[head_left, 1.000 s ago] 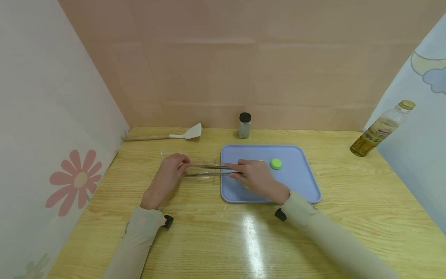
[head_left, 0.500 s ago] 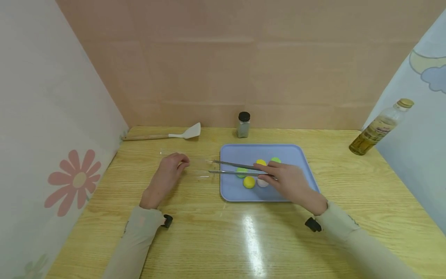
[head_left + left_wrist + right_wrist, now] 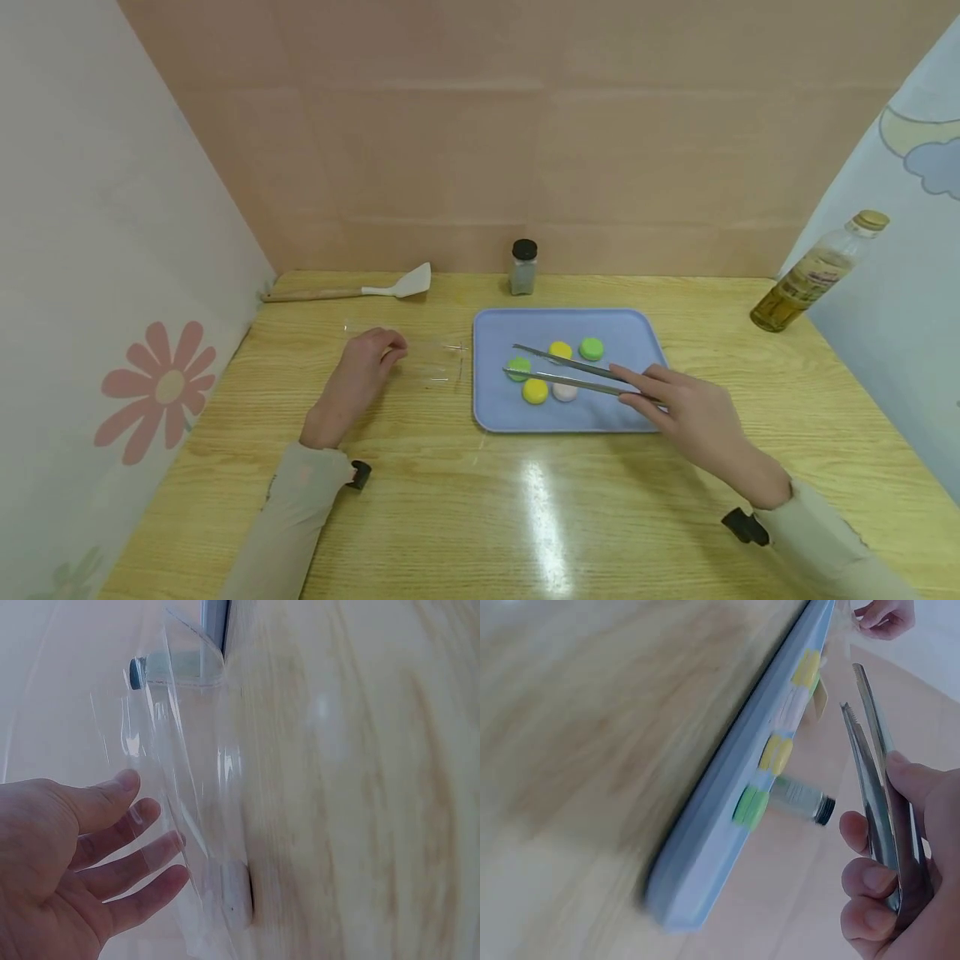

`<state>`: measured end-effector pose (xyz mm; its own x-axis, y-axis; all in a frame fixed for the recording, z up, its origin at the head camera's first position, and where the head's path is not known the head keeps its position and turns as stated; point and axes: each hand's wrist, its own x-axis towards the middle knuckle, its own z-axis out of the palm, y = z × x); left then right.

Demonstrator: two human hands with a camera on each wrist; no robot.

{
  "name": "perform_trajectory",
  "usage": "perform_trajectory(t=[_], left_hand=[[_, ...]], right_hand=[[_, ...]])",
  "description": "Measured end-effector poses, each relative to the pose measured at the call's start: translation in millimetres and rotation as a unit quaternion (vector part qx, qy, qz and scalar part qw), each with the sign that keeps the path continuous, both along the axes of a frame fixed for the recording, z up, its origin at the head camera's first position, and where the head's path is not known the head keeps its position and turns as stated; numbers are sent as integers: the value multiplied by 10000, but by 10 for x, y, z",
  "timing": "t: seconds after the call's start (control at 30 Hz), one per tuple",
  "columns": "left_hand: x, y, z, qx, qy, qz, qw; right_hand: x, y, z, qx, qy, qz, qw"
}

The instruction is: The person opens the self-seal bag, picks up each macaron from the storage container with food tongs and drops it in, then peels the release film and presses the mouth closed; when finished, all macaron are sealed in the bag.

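In the head view my left hand (image 3: 360, 371) pinches the edge of a clear plastic bag (image 3: 431, 362) left of the tray. The left wrist view shows the clear film (image 3: 161, 750) standing open at my fingertips. My right hand (image 3: 690, 417) grips metal tongs (image 3: 577, 375) near their closed end. The tongs' arms stand apart over the blue tray (image 3: 495, 417), with nothing seen between the tips. Several macarons lie on the tray: a green macaron (image 3: 592, 348), another green macaron (image 3: 517, 369) partly behind the tongs, a yellow macaron (image 3: 535, 392), another yellow macaron (image 3: 560, 350) and a white macaron (image 3: 565, 392).
Behind the tray stands a small jar (image 3: 523, 268) with a black lid. A white spatula (image 3: 408, 283) with a wooden handle lies at the back left. On the right is a bottle (image 3: 813, 275) of amber liquid. Walls border the wooden table (image 3: 420, 517).
My right hand has drawn the tongs rightward, from beside the left hand and the bag to over the tray. The macarons have come into view. My left hand has stayed in place.
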<state>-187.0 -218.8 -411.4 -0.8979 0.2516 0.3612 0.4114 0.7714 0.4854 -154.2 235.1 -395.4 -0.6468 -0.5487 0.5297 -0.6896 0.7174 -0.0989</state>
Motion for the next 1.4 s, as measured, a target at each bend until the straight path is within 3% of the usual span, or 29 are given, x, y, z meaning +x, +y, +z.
perform_trajectory(t=[0.37,0.7,1.03,1.4], left_hand=[[2,1,-5,-29,34,-30,10000],[-14,9,7,-4,122,-50,9999],[-5,5,2,-75,56,-30,10000],[-8,-1,-4,-43,38,-30,10000]], right_hand=[[316,375,-28,179,-40,-410,9990],[544,646,-43,190,-377,-906,9950],[598,749,-95,424,-435,-949,9936],[566,719,-186,353,-502,-928,9938]])
